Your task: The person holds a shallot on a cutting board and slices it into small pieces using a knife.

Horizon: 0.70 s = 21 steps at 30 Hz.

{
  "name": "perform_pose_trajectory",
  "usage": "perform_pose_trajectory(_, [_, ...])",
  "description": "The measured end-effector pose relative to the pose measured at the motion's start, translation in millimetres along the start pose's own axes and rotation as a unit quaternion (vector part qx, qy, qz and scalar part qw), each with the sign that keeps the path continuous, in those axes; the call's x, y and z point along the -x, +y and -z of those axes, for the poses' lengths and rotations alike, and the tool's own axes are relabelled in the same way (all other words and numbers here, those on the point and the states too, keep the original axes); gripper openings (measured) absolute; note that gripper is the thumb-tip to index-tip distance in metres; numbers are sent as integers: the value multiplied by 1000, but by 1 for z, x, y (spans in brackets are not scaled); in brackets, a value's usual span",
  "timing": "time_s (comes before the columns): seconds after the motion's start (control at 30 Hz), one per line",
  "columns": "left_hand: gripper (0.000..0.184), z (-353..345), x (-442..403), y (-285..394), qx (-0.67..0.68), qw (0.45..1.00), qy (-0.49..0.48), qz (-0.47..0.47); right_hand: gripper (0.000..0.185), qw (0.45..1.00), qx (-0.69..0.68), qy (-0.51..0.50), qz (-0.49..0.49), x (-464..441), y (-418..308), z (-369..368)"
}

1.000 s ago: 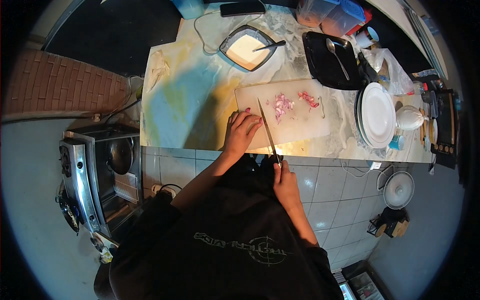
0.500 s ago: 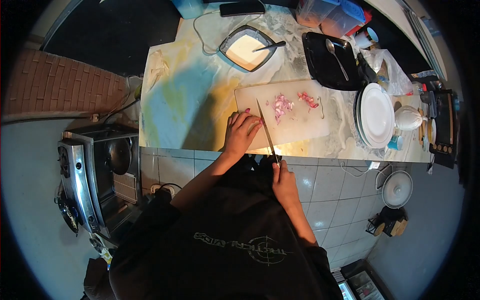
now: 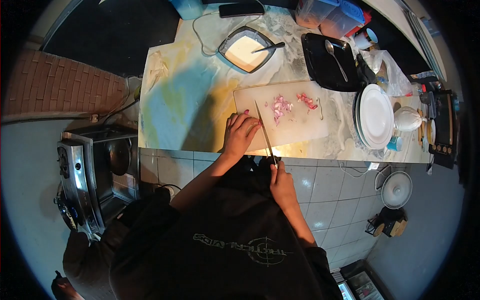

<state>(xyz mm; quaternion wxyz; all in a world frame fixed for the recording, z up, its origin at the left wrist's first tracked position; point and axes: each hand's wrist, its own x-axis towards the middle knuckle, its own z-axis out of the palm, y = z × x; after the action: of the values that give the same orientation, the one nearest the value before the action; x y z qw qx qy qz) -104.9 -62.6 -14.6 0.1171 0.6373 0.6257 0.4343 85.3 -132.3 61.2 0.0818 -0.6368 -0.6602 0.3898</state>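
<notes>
My right hand (image 3: 283, 184) grips the handle of a long knife (image 3: 267, 137), its blade lying across the left part of the white cutting board (image 3: 310, 126). My left hand (image 3: 240, 134) presses down on the board just left of the blade, fingers bent over a piece of shallot. A purple bit of shallot (image 3: 246, 111) shows at its fingertips; the rest is hidden. To the right of the blade lies a pile of chopped shallot (image 3: 281, 106). Beyond it is a smaller heap of red chopped pieces (image 3: 306, 101), perhaps chili.
Behind the board stands a square bowl of pale batter (image 3: 245, 51) with a spoon. A black tray (image 3: 320, 62) with a metal spoon, stacked plates (image 3: 377, 117) and a plastic bag (image 3: 392, 72) are on the right. A stove (image 3: 75, 162) and another person's dark clothing (image 3: 92, 257) are at left.
The knife and my right hand have shifted slightly left; my left hand stays on the shallot. Another person has come further into view at the lower left.
</notes>
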Motion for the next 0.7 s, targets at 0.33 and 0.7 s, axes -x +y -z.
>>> perform_pose_trajectory(0.33, [15, 0, 1, 1, -2, 1000, 0, 6, 27, 1000, 9, -2, -2, 0, -1, -3])
perform_pose_trajectory(0.7, [14, 0, 1, 0, 3, 1000, -5, 14, 27, 1000, 20, -12, -14, 0, -3, -6])
